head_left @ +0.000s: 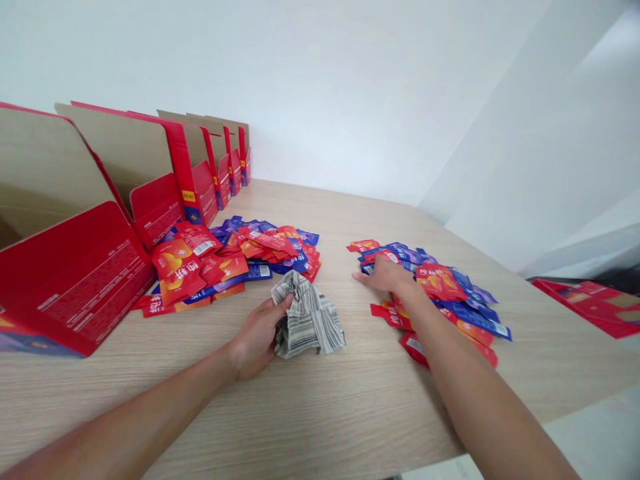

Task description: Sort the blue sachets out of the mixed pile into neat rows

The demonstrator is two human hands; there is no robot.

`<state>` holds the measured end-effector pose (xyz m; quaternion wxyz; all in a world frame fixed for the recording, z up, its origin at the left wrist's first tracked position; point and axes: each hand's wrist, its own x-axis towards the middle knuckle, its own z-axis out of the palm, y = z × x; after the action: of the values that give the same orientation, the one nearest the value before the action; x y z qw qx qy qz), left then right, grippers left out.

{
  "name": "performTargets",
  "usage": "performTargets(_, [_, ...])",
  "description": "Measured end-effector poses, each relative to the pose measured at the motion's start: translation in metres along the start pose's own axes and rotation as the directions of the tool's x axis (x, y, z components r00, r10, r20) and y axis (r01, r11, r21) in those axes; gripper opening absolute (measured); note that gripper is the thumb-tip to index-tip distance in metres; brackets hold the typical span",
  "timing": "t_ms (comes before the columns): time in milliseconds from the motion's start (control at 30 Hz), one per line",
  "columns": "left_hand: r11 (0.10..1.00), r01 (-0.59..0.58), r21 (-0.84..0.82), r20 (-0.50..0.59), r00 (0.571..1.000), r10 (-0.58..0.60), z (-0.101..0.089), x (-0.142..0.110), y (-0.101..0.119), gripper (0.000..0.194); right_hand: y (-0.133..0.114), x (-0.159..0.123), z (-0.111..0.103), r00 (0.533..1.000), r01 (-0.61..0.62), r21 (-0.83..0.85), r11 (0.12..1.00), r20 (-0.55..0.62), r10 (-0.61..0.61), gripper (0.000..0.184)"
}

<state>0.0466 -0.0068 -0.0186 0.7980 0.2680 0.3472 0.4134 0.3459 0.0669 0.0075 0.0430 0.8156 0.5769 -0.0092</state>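
My left hand point(257, 337) is closed on a crumpled cloth point(310, 323) with grey, white and dark stripes, just above or on the wooden table point(320, 420). To the right, my right hand point(383, 275) reaches over a pile of red and blue sachets point(440, 283), its thumb stretched out to the left. Its fingers touch the left side of this pile and are partly hidden among the sachets. A second pile of red and blue sachets point(225, 260) lies beyond my left hand, spread out in front of the boxes.
Several red cardboard boxes point(90, 280) with raised brown flaps stand in a row along the left side, against the white wall point(330, 93). Past the table's right edge, a red carton point(590, 303) sits lower down beside something dark.
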Motion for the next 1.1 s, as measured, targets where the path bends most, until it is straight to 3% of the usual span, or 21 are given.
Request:
performTargets(100, [1.000, 0.010, -0.004, -0.005, 1.000, -0.010, 0.000, -0.003, 0.002, 0.013, -0.012, -0.007, 0.003, 1.000, 0.026, -0.023, 0.999, 0.008, -0.025, 0.076])
performTargets(333, [0.999, 0.045, -0.023, -0.043, 0.998, -0.046, -0.002, -0.006, 0.006, 0.015, -0.031, -0.031, 0.005, 0.975, 0.222, -0.092, 0.971, 0.003, -0.222, 0.045])
performTargets(600, [0.998, 0.062, -0.018, -0.067, 0.996, -0.063, -0.004, -0.006, 0.006, 0.020, -0.041, -0.038, 0.003, 0.965, 0.235, -0.147, 0.961, -0.084, -0.249, 0.039])
performTargets(833, [0.997, 0.060, -0.049, -0.089, 0.994, -0.064, -0.004, -0.005, 0.009, 0.023, -0.033, -0.044, -0.004, 0.970, 0.212, -0.117, 0.970, -0.099, -0.224, 0.041])
performTargets(900, [0.996, 0.055, -0.067, -0.089, 0.994, -0.061, -0.004, -0.004, 0.009, 0.023, -0.034, -0.053, -0.008, 0.955, 0.226, -0.047, 0.973, -0.184, -0.231, 0.041])
performTargets(967, [0.995, 0.055, -0.081, -0.076, 0.995, -0.061, -0.005, -0.002, 0.009, 0.023, -0.042, -0.069, -0.006, 0.876, 0.326, 0.106, 0.940, -0.407, -0.258, 0.041])
performTargets(1033, [0.994, 0.064, -0.085, -0.064, 0.996, -0.069, -0.005, -0.001, 0.008, 0.024, -0.058, -0.090, 0.002, 0.701, 0.536, 0.227, 0.813, -0.656, -0.280, 0.043])
performTargets(1100, [0.994, 0.061, -0.090, -0.057, 0.996, -0.066, -0.005, 0.000, 0.008, 0.025, -0.079, -0.115, 0.015, 0.533, 0.748, 0.213, 0.629, -0.758, -0.377, 0.049])
